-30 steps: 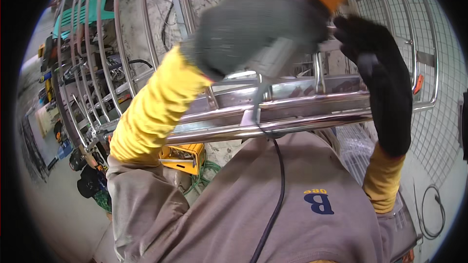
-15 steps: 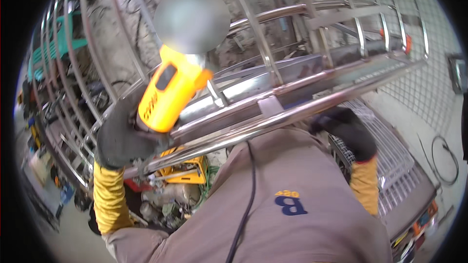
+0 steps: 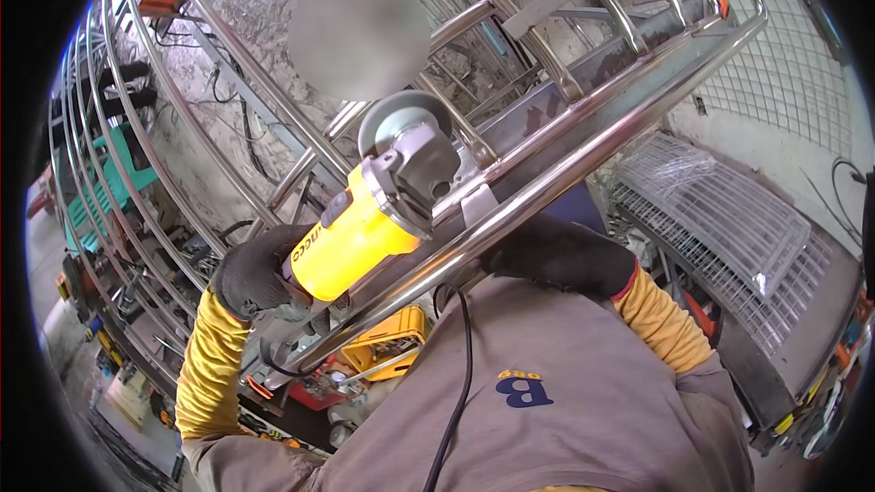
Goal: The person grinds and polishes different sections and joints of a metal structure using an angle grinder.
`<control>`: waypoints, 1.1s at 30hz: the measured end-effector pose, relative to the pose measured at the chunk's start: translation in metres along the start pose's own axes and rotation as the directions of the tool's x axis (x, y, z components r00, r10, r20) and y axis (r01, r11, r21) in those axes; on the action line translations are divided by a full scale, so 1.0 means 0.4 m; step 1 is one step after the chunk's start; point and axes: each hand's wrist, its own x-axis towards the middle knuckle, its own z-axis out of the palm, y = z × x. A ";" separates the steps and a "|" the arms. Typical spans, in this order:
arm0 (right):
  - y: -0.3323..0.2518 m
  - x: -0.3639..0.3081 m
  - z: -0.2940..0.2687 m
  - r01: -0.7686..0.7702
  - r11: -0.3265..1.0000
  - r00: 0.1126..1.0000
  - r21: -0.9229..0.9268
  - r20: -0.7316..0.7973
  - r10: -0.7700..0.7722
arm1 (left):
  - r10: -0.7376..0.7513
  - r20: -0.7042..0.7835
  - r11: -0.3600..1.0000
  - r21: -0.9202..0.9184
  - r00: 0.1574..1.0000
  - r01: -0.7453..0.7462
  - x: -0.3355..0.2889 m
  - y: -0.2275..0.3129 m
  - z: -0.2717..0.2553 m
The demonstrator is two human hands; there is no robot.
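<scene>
Grasping the yellow and grey, round-bodied grinder (image 3: 369, 223), the dark-gloved left hand (image 3: 260, 273) holds it by the near edge of the shiny steel tube frame (image 3: 547, 184). The dark-gloved right hand (image 3: 561, 255) has moved further left; its fingers are hidden, so I cannot tell its grip.

Brightly lit; steel rail (image 3: 547, 188) glinting; edges fisheye-bent.
</scene>
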 end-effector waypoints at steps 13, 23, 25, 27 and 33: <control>-0.052 -0.091 -0.047 0.251 0.953 0.924 -0.167 -0.252 -0.288 | 0.398 -0.236 0.915 0.170 0.886 -0.366 0.039 0.058 0.082; -0.028 -0.040 -0.080 0.437 0.899 0.740 0.029 -0.579 -0.341 | 0.540 -0.139 0.778 0.458 0.830 -0.430 0.151 0.248 0.171; 0.000 0.001 -0.113 0.548 0.806 0.759 0.225 -0.540 -0.365 | 0.517 -0.119 0.695 0.636 0.847 -0.335 0.175 0.298 0.183; 0.012 0.012 -0.134 0.617 0.669 0.769 0.414 -0.498 -0.401 | 0.582 -0.080 0.520 0.802 0.809 -0.295 0.202 0.303 0.184; 0.000 0.017 -0.154 0.569 0.823 0.702 -0.009 -0.517 -0.491 | 0.577 -0.078 0.506 0.816 0.813 -0.281 0.223 0.313 0.237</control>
